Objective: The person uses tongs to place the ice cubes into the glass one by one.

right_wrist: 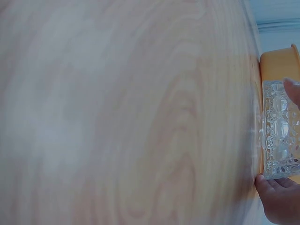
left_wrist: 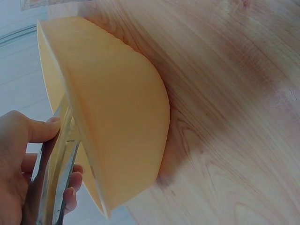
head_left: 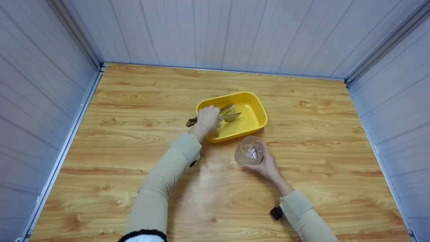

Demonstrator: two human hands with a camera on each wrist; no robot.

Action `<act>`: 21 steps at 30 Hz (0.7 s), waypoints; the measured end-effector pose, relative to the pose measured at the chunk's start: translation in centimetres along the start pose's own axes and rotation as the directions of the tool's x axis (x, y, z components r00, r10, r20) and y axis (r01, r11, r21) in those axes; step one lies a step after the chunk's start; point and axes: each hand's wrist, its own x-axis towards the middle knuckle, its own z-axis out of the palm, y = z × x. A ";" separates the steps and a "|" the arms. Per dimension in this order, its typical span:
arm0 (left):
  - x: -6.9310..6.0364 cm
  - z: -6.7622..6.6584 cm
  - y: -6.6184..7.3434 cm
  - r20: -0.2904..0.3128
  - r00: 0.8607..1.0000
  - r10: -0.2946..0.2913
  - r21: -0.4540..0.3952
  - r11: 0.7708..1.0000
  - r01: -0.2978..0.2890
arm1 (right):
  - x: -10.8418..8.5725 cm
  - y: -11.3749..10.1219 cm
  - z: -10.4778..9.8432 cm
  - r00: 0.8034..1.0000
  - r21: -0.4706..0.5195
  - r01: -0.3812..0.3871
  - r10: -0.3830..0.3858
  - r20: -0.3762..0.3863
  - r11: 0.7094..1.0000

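Note:
My left hand [head_left: 209, 118] grips several pieces of cutlery [head_left: 231, 116] over the left part of a yellow bin [head_left: 235, 136]; their dark handles [head_left: 191, 121] stick out behind the hand. In the left wrist view the thumb and fingers of the left hand [left_wrist: 35, 164] pinch the metal cutlery [left_wrist: 51, 173] at the rim of the bin [left_wrist: 117, 108]. My right hand [head_left: 265, 165] holds a clear patterned glass [head_left: 250, 151] just in front of the bin. The right wrist view shows fingers of that hand [right_wrist: 281, 199] around the glass [right_wrist: 280, 131], the bin [right_wrist: 276, 63] behind it.
The wood-grain table [head_left: 134, 101] extends around the bin. Pale panel walls [head_left: 215, 33] stand at the back and on both sides. A small black object [head_left: 276, 213] is at the right sleeve's cuff.

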 end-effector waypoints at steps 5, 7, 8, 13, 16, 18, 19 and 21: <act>0.2 0.0 0.2 0.029 1.000 -0.004 0.011 1.000 0.004 | 0.1 0.0 0.0 1.000 -0.005 -0.017 0.017 0.004 1.000; 0.3 0.0 0.2 0.036 0.999 -0.003 0.016 1.000 0.003 | 0.1 0.0 0.0 1.000 -0.005 -0.022 0.022 0.006 1.000; 0.4 0.0 0.3 0.040 0.999 -0.003 0.019 1.000 0.002 | 0.1 0.0 -0.1 1.000 -0.006 -0.025 0.025 0.007 1.000; 0.6 0.0 0.4 0.059 0.998 -0.002 0.026 1.000 0.001 | 0.1 -0.1 -0.1 1.000 -0.009 -0.029 0.029 0.009 1.000; 0.8 0.1 0.6 0.074 0.997 0.000 0.025 1.000 -0.002 | 0.2 0.5 0.0 1.000 -0.010 -0.027 0.027 0.007 1.000; 0.8 0.0 0.7 0.083 0.997 -0.001 0.024 1.000 -0.001 | 0.2 0.5 0.0 1.000 -0.010 -0.024 0.024 0.006 1.000; 0.8 0.0 0.7 0.087 0.996 0.000 0.023 1.000 -0.002 | 0.2 0.5 0.0 1.000 -0.009 -0.024 0.024 0.006 1.000; 0.9 0.1 0.8 0.087 0.996 0.000 0.020 1.000 -0.001 | 0.1 0.5 0.0 1.000 -0.013 -0.020 0.020 0.006 1.000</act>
